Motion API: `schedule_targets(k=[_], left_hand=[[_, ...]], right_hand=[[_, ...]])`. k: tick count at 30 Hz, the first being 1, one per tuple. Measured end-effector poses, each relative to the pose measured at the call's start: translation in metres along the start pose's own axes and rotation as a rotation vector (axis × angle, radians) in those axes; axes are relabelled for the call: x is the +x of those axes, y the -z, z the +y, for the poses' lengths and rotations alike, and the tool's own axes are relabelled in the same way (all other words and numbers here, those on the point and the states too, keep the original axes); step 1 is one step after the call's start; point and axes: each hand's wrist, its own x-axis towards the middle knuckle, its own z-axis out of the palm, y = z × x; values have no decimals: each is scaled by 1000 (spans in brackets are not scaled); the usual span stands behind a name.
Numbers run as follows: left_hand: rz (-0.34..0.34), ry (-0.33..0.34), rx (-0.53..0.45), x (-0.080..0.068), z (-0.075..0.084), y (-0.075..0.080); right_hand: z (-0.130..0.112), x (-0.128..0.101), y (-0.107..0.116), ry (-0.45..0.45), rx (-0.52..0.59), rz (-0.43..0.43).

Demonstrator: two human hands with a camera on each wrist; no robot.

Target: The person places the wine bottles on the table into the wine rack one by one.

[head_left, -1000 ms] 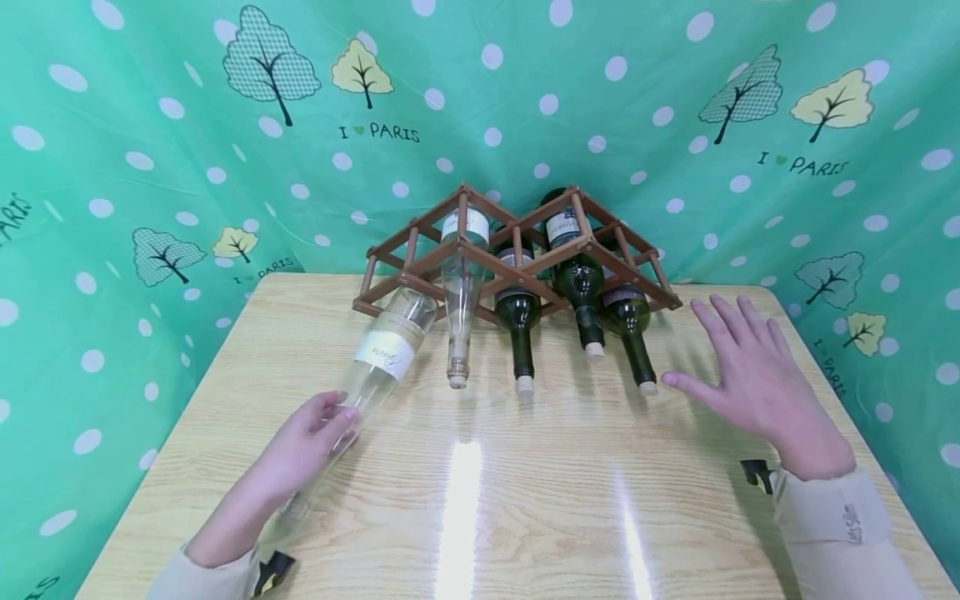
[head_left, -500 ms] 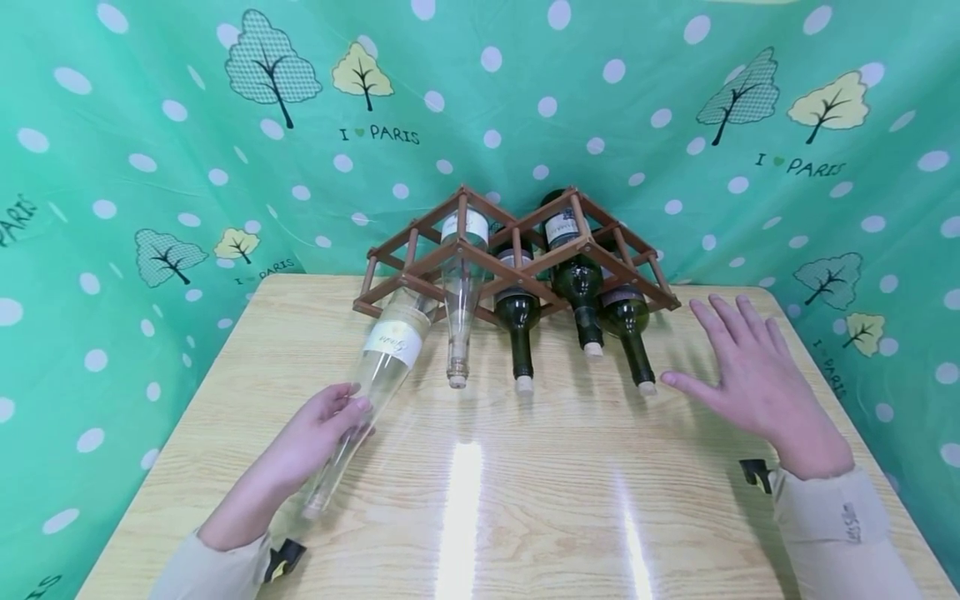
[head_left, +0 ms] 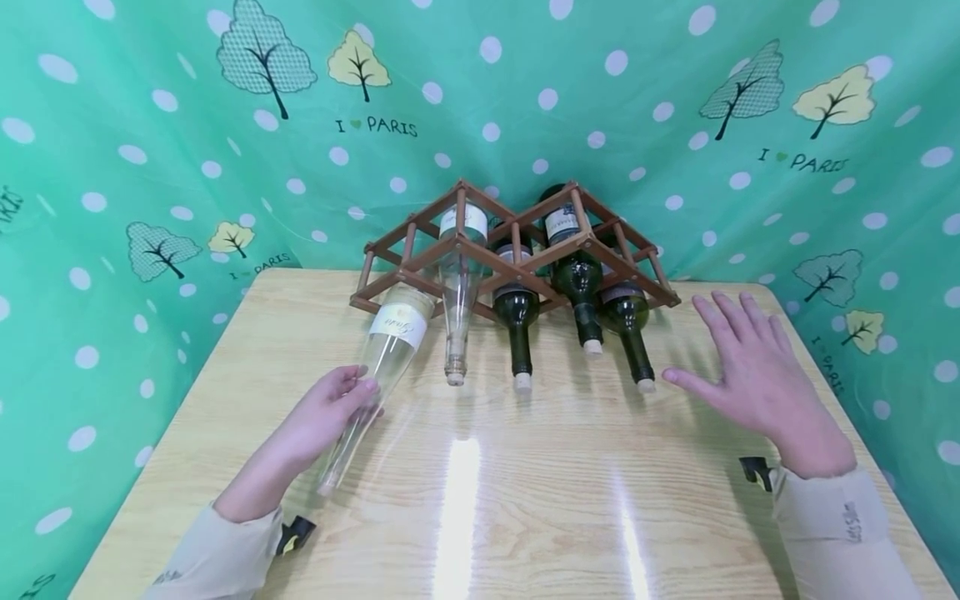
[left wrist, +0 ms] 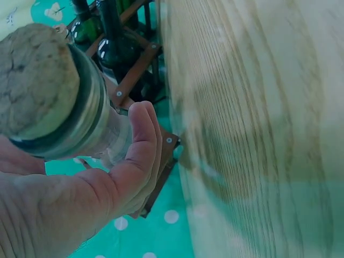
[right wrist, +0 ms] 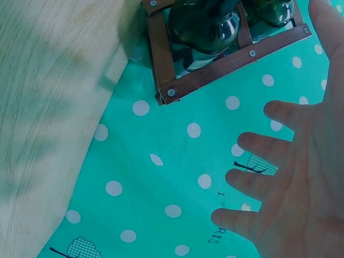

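Clear glass wine bottle (head_left: 375, 367): white label, cork stopper; base entering the leftmost lower bay of the wooden wine rack (head_left: 517, 250), neck slanting down toward the near left. Left hand (head_left: 322, 417): fingers curled round the bottle's neck and shoulder. Right hand (head_left: 753, 379): fingers spread and straight, holding nothing, hovering over the tabletop (head_left: 525, 492) just right of the rack. Rack contents: a second clear bottle (head_left: 457, 292) and three dark green bottles (head_left: 577, 283), necks pointing forward. Backdrop: teal polka-dot cloth (head_left: 150, 125) with tree prints.
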Motion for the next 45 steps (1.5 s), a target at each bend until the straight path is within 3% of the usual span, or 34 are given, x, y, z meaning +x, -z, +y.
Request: schedule_targets(k=[19, 33, 45], left_hand=[[-15, -4, 11, 14, 10, 0], [-13, -17, -24, 31, 14, -4], [-14, 9, -66, 43, 18, -5]], right_hand=[[3, 2, -2, 0, 12, -4], [4, 2, -4, -3, 17, -3], [4, 3, -4, 2, 8, -15]])
